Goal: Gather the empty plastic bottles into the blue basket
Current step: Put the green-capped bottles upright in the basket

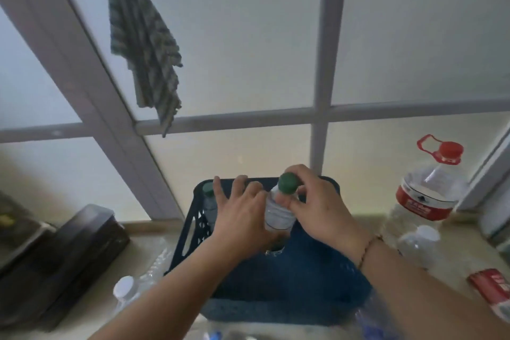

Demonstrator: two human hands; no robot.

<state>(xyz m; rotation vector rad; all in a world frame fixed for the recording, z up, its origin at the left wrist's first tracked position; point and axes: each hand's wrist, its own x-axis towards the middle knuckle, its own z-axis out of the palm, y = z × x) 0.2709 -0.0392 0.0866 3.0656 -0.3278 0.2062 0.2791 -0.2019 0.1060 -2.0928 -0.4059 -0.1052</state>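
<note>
At nine o'clock a dark box (82, 251) is sitting on the pale table (143, 246), and just right of it a clear bottle with a white cap (125, 288) is lying against the left wall of the blue basket (289, 292). The basket is standing at the centre, with one green-capped bottle (208, 201) already upright in its far-left corner. The left hand (242, 212) is reaching over the rim with fingers spread wide, its palm resting beside the green-capped bottle in the middle (278, 210), which is standing upright over the basket. The right hand (317, 207) is pinching that bottle at the neck, just under the cap. At five o'clock a blue-capped bottle (368, 323) is lying close to the basket's near corner. At three o'clock a small clear bottle (422, 243) is standing near a large jug with a red cap (430, 196), and a red packet (494, 290) is lying at four o'clock. Behind, a frosted window (248, 36) is filling the wall, with a checked cloth (143, 41) hanging at eleven o'clock.
</note>
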